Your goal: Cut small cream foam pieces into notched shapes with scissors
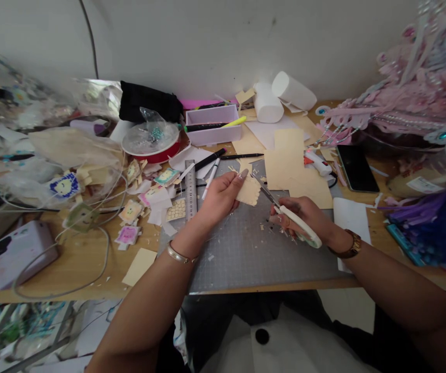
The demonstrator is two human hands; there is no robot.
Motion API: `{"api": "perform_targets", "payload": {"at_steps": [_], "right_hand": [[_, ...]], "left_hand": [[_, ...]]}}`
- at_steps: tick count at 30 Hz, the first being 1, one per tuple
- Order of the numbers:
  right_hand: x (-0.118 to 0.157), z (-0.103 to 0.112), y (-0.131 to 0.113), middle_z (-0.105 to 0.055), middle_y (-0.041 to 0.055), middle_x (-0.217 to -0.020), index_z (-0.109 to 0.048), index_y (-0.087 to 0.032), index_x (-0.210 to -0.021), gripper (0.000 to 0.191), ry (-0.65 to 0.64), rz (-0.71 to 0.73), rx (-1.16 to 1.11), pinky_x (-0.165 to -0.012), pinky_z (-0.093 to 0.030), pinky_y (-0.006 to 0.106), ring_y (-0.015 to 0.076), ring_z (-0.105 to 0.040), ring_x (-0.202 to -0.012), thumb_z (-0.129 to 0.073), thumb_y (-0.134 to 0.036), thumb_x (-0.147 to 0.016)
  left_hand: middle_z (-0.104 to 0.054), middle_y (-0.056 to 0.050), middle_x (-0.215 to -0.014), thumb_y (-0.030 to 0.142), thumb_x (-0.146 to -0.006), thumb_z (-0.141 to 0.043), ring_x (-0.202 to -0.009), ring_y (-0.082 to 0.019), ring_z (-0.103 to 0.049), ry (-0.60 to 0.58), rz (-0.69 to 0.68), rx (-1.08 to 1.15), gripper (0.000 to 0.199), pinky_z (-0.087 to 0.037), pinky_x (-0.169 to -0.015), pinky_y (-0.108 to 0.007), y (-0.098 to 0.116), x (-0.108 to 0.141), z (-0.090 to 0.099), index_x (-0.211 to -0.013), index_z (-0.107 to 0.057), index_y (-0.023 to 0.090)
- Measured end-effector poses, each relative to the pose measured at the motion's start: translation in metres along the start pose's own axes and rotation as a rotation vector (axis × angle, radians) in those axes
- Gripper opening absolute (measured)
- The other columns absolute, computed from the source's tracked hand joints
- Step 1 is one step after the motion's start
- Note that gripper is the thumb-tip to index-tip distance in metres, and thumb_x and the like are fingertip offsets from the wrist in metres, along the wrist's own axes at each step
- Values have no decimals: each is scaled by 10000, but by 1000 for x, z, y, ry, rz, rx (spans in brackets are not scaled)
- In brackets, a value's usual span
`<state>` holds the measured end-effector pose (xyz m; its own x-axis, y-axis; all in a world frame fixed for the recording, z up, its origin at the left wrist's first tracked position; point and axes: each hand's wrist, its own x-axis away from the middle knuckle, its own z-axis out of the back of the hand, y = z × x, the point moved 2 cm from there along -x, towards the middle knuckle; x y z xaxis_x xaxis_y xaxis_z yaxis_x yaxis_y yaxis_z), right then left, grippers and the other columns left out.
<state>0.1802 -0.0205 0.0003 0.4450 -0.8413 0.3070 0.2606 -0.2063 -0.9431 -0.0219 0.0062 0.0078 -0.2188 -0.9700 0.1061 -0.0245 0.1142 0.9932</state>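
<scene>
Desk (86,280): cluttered; small craft pcs (127,234) on its L side. Cutting mat (230,267) lies on it, approx. centre, under the work. R hand (302,212): curled round the handles of the scissors (302,227); blade gap can't be told at this res. L hand (220,196): thumb and fingers pinch the card piece (249,192). Card loc.: over the mat, apparently lifted, just R of the L thumb, blades next to its R edge — contact can't be confirmed. Trimmings (262,227): tiny, scattered on the mat.

Step, as judged: trimming a wavy edge. Rec.: turn the card into the blades w/ L hand rather than twist R wrist; short snips, one curve at a time; L thumb well back from the cut line; pinch firm enough that thin stock doesn't flex.

Orientation: scissors' long axis runs diag. — handles near and to R, tips pointing away and to L. Card's free, scalloped edge faces R and toward the body; its long axis can't be fixed, as L hand covers part of the outline.
</scene>
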Motion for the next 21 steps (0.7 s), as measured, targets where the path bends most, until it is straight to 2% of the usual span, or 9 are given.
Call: {"api": "perform_targets", "payload": {"at_steps": [4,11,17,21], "right_hand": [[0,1,3,-568,-48,-578,-608,-182,-798,321,0,-11,-13,-338,-434,189,73,-491,-371,-738,-473,-757],[-1,3,0,-550,-54,-520,-622,-180,-817,360,25,-16,-54,-347,-436,189,81,-492,-369,-797,-470,-694],[0,5,-6,-571,-35,-507,-616,-162,-845,511,47,-42,-148,-333,-437,205,103,-520,-361,-813,-585,-637],[1,3,-6,-576,-27,-524,-599,-161,-849,529,41,13,-165,-326,-422,201,99,-521,-370,-793,-615,-662]], "left_hand": [[-404,81,-413,505,-935,-532,-327,-40,-334,12,6,8,417,-228,-355,-187,1,0,0,-673,-418,201],[-409,76,-440,578,-877,-574,-349,-49,-371,-2,-12,-2,464,-250,-368,-198,0,0,0,-650,-441,196],[-456,49,-428,581,-823,-638,-387,-53,-375,-129,-45,47,505,-259,-410,-201,-5,-2,-1,-574,-448,185],[-461,40,-450,586,-820,-642,-417,-52,-369,-205,-23,57,510,-249,-430,-207,-8,0,-6,-559,-513,167]]}}
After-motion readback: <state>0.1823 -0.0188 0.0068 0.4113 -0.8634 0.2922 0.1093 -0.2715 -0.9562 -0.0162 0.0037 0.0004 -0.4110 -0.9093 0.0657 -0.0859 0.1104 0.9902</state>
